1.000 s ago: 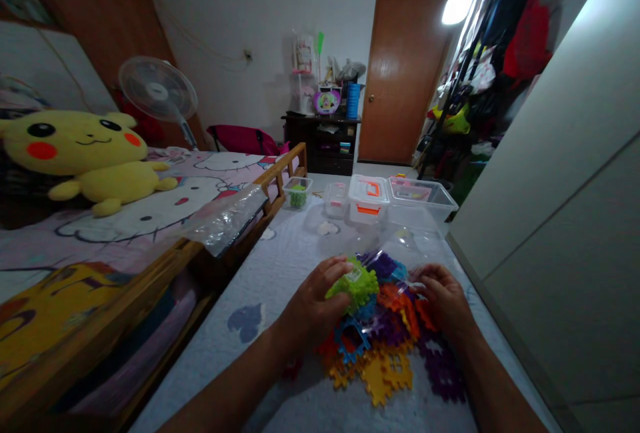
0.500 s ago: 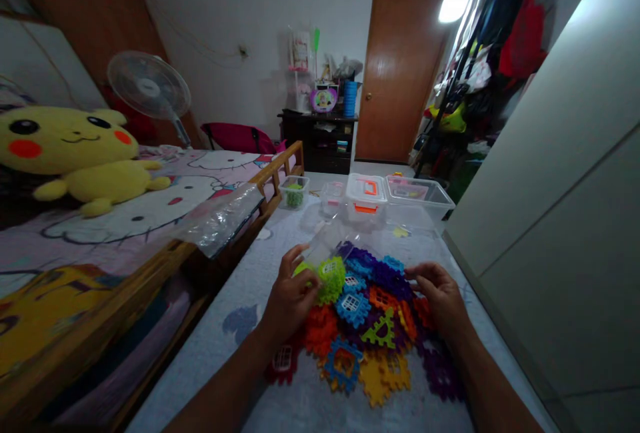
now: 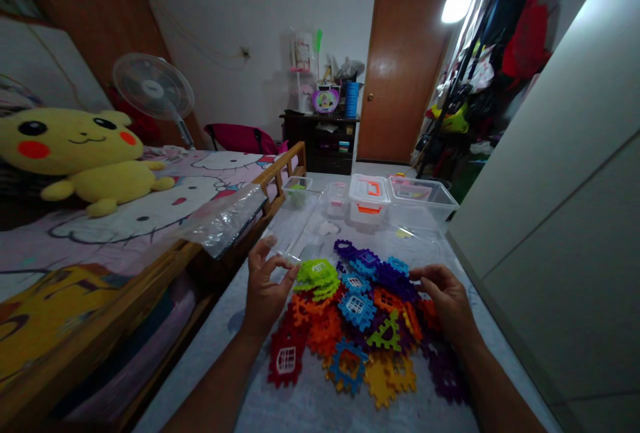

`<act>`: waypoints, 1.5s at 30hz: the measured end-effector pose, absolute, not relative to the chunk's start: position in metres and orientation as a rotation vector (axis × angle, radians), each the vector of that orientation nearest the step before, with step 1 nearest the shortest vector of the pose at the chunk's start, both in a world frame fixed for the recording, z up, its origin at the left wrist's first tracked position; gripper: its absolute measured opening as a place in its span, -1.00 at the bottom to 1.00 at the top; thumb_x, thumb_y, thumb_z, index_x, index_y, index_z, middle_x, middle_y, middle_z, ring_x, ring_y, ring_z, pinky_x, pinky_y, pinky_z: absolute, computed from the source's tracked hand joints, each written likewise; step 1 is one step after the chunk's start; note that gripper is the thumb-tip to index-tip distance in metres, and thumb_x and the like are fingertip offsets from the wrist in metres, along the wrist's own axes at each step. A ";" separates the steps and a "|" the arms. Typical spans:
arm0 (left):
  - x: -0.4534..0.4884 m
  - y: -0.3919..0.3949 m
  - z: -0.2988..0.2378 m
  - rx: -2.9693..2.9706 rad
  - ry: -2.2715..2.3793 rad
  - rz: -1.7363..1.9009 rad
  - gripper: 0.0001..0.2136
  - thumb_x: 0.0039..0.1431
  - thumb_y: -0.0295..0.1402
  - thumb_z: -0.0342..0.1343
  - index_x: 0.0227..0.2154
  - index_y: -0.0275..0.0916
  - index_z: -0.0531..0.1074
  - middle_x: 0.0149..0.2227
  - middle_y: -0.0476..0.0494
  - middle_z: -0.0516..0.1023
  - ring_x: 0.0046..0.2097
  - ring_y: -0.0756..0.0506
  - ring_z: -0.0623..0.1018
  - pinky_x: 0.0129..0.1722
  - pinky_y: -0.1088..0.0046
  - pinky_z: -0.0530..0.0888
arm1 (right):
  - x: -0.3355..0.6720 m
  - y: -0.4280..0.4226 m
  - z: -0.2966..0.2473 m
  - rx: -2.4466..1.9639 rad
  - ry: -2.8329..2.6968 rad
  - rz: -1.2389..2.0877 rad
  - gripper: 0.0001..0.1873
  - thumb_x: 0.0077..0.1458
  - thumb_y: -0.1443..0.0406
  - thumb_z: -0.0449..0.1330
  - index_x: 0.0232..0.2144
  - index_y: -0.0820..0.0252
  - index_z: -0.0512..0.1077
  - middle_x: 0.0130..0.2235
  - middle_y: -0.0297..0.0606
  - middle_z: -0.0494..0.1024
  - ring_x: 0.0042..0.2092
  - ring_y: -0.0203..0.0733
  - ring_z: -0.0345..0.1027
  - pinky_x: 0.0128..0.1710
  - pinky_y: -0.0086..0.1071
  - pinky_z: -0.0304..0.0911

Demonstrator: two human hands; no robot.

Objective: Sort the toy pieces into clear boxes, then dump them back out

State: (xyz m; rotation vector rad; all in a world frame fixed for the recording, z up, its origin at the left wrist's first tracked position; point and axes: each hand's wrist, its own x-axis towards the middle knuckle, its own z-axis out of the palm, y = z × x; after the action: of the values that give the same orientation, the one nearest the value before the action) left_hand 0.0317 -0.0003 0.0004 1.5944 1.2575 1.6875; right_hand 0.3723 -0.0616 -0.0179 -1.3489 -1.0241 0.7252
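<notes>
A pile of toothed plastic building pieces spreads before me on the cloth. My left hand (image 3: 265, 289) pinches the near edge of a clear plastic piece (image 3: 295, 236); its outline is faint, and whether it is a lid or a box I cannot tell. Right beside those fingertips lie stacked lime-green pieces (image 3: 317, 276). My right hand (image 3: 445, 296) is at the pile's right side, thumb and fingers bent together by the dark purple-blue pieces (image 3: 395, 279); what they grip is unclear. Between my hands are light-blue window pieces (image 3: 357, 309). Nearer me are a red window piece (image 3: 287, 356) and yellow pieces (image 3: 383, 379).
At the far end stand a lidded clear box (image 3: 369, 199) with orange clips, an open clear bin (image 3: 425, 196) and a small clear tub (image 3: 297, 193). A wooden bed rail (image 3: 200, 279) borders the left; a pale cabinet (image 3: 555, 219) borders the right.
My left hand has moved left, off the lime-green pieces, and the clear plastic has shifted with it. The red window piece shows more fully. My right hand stays nearly still.
</notes>
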 end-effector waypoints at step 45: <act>0.021 0.025 -0.017 0.619 1.082 1.345 -0.43 0.02 -0.38 0.23 0.10 0.00 0.19 -0.16 -0.08 0.37 -0.23 -0.04 0.53 -0.37 0.49 0.51 | 0.243 -0.005 0.052 -1.341 -1.873 -0.309 -0.80 0.16 0.47 0.02 -0.38 0.11 0.37 -0.34 -0.22 0.38 -0.22 -0.08 0.28 -0.17 -0.28 0.23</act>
State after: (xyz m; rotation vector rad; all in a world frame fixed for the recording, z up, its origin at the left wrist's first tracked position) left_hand 0.0208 0.0255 -0.0166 0.6191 1.0824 1.3446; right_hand 0.2428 -0.0054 0.0521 -1.3405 -1.8729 -0.3086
